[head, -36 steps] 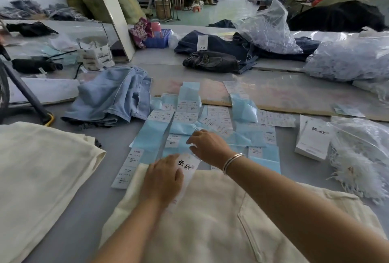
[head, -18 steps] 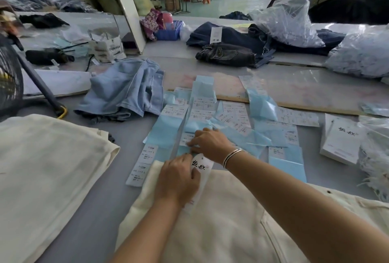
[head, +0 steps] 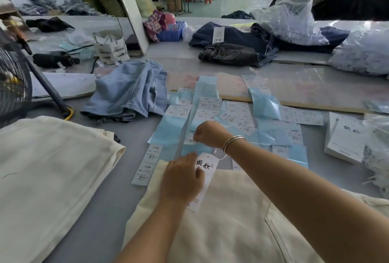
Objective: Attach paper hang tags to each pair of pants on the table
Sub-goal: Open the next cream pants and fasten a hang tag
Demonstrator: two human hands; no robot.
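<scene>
My left hand (head: 181, 180) lies on the cream pants (head: 221, 231) at the 6 o'clock edge of the worktop (head: 117, 195), its fingers curled round the left side of a white paper hang tag (head: 205, 175) with black brush lettering; the tag lies tilted across the top edge of those pants. My right hand (head: 210, 133), a pair of silver bangles (head: 232, 142) on its wrist, is just beyond at 12 o'clock from the tag, over the spread of blue backing sheets and white size stickers (head: 212, 107). Its fingers are bent down toward a sticker sheet, but I cannot tell whether they pinch anything, since the knuckles hide the tips.

A strip of two stickers marked 1103# (head: 147, 165) lies at 9 o'clock from the tag, just beside the pants' edge. A second cream pair (head: 48, 178) is folded at 8 o'clock. Crumpled light blue jeans (head: 128, 92) sit at 11 o'clock, touching the sticker sheets. A stack of blank hang tags (head: 345, 138) sits at 3 o'clock, beside a clear bag of white strings (head: 379, 157). Dark jeans (head: 229, 53) lie far across at 12 o'clock, and a black fan (head: 12, 81) stands at 9 o'clock.
</scene>
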